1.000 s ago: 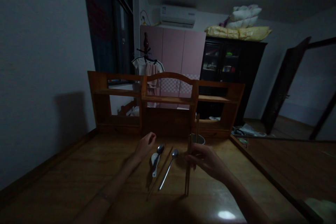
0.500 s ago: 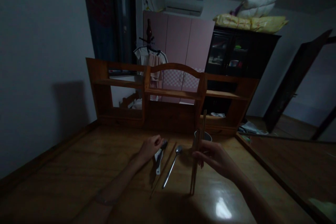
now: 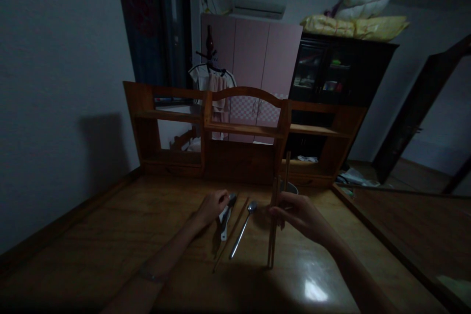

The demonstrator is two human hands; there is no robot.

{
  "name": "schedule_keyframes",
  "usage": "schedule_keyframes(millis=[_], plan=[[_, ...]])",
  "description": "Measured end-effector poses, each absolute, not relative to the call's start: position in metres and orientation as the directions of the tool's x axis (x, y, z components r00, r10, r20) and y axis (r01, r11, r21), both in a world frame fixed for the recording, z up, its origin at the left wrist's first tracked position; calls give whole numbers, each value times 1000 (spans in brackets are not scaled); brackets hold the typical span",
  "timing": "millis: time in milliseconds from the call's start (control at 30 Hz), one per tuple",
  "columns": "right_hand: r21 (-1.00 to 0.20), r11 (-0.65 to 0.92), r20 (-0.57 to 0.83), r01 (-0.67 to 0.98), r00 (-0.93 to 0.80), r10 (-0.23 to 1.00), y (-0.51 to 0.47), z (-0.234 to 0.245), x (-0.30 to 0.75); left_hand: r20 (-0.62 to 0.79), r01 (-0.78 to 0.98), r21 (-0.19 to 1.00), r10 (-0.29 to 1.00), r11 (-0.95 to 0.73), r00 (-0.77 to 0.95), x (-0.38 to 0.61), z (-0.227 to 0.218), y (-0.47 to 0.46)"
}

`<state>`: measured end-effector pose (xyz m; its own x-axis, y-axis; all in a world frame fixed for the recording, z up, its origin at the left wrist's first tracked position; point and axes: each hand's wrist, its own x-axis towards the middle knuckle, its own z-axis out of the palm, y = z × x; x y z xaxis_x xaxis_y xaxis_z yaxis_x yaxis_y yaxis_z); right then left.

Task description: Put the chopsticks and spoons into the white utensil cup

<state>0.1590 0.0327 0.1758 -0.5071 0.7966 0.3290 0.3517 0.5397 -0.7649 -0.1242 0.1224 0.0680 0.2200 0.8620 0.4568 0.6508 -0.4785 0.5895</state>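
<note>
My right hand (image 3: 296, 212) is closed around a pair of chopsticks (image 3: 271, 248), held nearly upright with their lower ends toward me. Another chopstick (image 3: 287, 162) rises behind that hand; whether it leans in the cup (image 3: 292, 188) or is also held, I cannot tell. The cup is partly hidden by the hand. My left hand (image 3: 214, 207) is curled on the table, with no object showing in it, beside a white spoon (image 3: 223, 233) and a dark utensil (image 3: 231, 200). Between my hands lie a single chopstick (image 3: 230, 236) and a long metal spoon (image 3: 243, 231).
The wooden table (image 3: 176, 265) ends in a raised edge on the right. Along its back runs a wooden shelf unit (image 3: 241, 159). A wall (image 3: 62, 157) bounds the left side. Farther back stand a pink wardrobe (image 3: 250, 54) and a dark cabinet (image 3: 353, 73).
The view has shifted slightly. My right hand keeps hold of the chopsticks, which have turned a little more upright. My left hand and the laid-out utensils stay as they were.
</note>
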Motion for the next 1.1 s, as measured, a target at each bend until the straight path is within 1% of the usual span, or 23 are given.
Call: schedule_keyframes(millis=[167,467,700,933,1100], plan=[[-749,549,336,372,-500,798,33,177,159,455,665,587,868,-461,199,-128,62,130],[-771,535,328,346,-504,799,29,177,158,471,680,579,865,-449,170,-130,57,135],[-775,533,328,340,-505,799,24,178,160,480,660,563,847,-497,228,-124,66,127],[-770,540,334,341,-506,795,23,179,160,467,634,467,780,-617,416,-114,61,117],[-774,537,335,336,-502,798,24,176,161,437,703,364,778,-611,451,-121,55,122]])
